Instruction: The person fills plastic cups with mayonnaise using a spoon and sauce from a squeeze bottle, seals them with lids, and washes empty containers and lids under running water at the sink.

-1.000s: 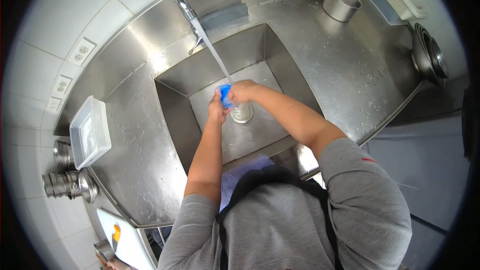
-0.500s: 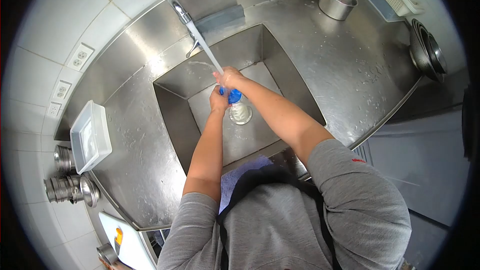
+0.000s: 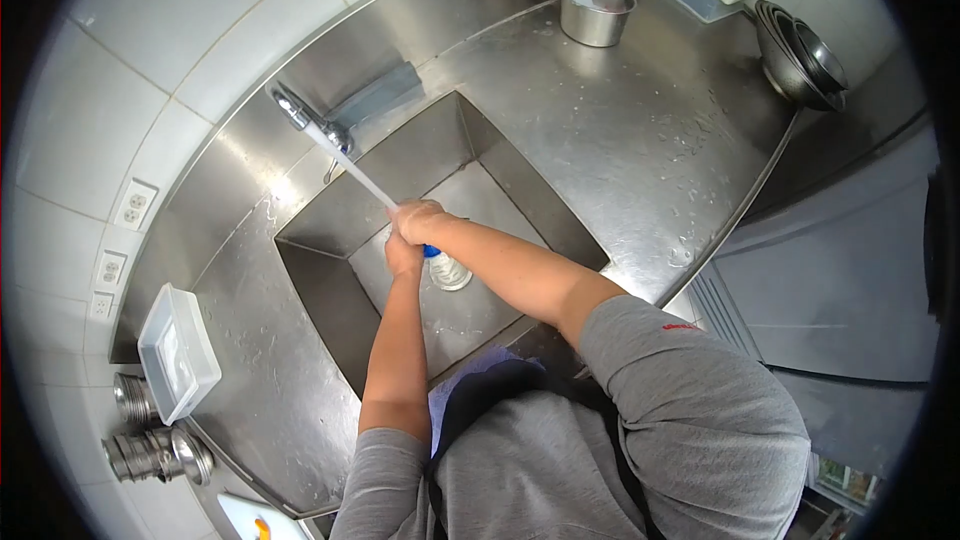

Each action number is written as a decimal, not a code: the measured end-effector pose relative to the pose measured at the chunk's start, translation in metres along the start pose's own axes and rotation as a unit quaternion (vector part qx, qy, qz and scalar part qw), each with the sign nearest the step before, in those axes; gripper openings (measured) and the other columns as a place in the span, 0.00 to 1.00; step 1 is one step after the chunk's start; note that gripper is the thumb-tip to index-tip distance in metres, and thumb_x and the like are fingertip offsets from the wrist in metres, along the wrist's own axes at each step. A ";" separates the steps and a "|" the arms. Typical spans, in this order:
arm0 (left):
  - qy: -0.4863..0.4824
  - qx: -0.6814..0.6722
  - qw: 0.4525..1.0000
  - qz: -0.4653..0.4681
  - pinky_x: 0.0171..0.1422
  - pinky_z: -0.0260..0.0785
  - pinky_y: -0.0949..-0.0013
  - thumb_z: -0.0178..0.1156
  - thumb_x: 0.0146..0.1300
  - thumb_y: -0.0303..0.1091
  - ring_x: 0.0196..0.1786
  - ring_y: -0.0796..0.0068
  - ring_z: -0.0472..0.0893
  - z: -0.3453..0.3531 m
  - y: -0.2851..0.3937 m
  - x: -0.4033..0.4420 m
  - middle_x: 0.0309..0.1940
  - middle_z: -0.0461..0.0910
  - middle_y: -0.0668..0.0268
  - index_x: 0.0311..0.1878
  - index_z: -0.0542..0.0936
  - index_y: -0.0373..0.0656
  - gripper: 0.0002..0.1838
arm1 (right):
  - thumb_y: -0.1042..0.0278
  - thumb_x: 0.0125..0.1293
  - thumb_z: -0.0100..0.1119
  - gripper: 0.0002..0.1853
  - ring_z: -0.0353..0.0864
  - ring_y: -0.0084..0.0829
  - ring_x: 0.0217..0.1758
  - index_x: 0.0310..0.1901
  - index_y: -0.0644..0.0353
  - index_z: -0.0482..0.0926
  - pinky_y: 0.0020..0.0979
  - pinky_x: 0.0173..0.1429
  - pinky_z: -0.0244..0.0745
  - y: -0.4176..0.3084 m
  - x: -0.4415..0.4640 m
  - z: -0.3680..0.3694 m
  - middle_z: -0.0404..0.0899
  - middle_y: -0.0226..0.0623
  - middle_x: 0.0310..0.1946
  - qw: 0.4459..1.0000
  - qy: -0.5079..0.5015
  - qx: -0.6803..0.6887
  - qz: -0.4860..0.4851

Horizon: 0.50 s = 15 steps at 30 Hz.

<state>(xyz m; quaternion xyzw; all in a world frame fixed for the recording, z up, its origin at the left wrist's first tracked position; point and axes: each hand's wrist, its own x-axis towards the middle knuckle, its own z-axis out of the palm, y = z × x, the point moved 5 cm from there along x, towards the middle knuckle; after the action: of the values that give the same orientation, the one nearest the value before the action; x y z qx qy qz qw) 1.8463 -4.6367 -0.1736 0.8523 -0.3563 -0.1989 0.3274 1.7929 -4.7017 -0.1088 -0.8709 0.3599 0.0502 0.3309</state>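
Under the falling water, my right hand (image 3: 420, 217) is curled over my left hand (image 3: 403, 254), and the two press together above the sink basin. Their fingers are closed, and whatever lies between them is hidden. A bright blue piece (image 3: 431, 251) shows just beside my left hand, partly covered by my right wrist; its kind is unclear. Right below it, a clear round container with something whitish (image 3: 449, 272) is seen over the basin floor. Water runs from the chrome faucet (image 3: 293, 108) onto my hands.
The steel sink (image 3: 330, 310) is set into a wet steel counter. A metal pot (image 3: 596, 12) stands at the back, nested bowls (image 3: 800, 58) at the right edge. To the left are a white plastic tray (image 3: 178, 352) and stacked metal pots (image 3: 150, 455). A cutting board (image 3: 245, 515) lies lower left.
The view has shifted, so the sink sits lower and further left. My right hand now covers more of my left hand, and less of the blue piece shows. Water keeps running.
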 end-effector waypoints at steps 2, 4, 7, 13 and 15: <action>-0.060 0.087 0.992 -0.068 0.52 0.67 0.62 0.51 0.58 0.34 0.47 0.60 0.78 -0.002 -0.001 -0.004 0.42 0.79 0.54 0.48 0.74 0.43 0.15 | 0.67 0.57 0.52 0.16 0.77 0.42 0.48 0.47 0.60 0.76 0.36 0.50 0.72 0.012 -0.002 0.002 0.78 0.45 0.42 0.997 0.053 -0.020 -0.043; -0.071 0.108 0.991 -0.020 0.50 0.68 0.60 0.53 0.55 0.31 0.45 0.56 0.78 0.007 -0.010 0.000 0.40 0.79 0.53 0.48 0.73 0.44 0.15 | 0.61 0.61 0.45 0.14 0.76 0.44 0.46 0.43 0.57 0.76 0.40 0.50 0.70 0.021 -0.002 -0.001 0.78 0.44 0.39 0.995 -0.010 -0.065 -0.071; -0.069 0.085 0.993 0.049 0.47 0.68 0.58 0.54 0.52 0.26 0.42 0.54 0.78 0.015 -0.012 -0.003 0.37 0.79 0.53 0.47 0.72 0.45 0.17 | 0.59 0.60 0.46 0.14 0.76 0.45 0.45 0.41 0.57 0.76 0.41 0.48 0.70 0.043 -0.021 -0.039 0.78 0.43 0.38 0.993 0.020 -0.048 -0.110; -0.021 0.047 0.998 0.031 0.44 0.70 0.62 0.56 0.47 0.23 0.38 0.59 0.79 0.003 0.017 -0.005 0.33 0.79 0.56 0.39 0.75 0.44 0.13 | 0.60 0.60 0.45 0.16 0.74 0.45 0.48 0.44 0.57 0.76 0.40 0.51 0.68 0.195 -0.070 -0.152 0.77 0.45 0.41 0.987 0.143 -0.028 0.064; 0.000 0.069 0.998 0.014 0.42 0.70 0.64 0.56 0.44 0.23 0.37 0.60 0.79 0.006 0.014 0.002 0.31 0.79 0.58 0.33 0.76 0.43 0.10 | 0.55 0.59 0.50 0.17 0.73 0.42 0.51 0.46 0.56 0.76 0.39 0.52 0.67 0.231 -0.082 -0.168 0.76 0.44 0.44 0.988 0.103 -0.108 0.043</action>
<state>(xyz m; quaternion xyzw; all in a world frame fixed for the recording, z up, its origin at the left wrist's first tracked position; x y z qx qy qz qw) 1.8374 -4.6484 -0.1687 0.8679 -0.3808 -0.1688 0.2707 1.5545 -4.8762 -0.0767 -0.8860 0.4213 0.0131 0.1932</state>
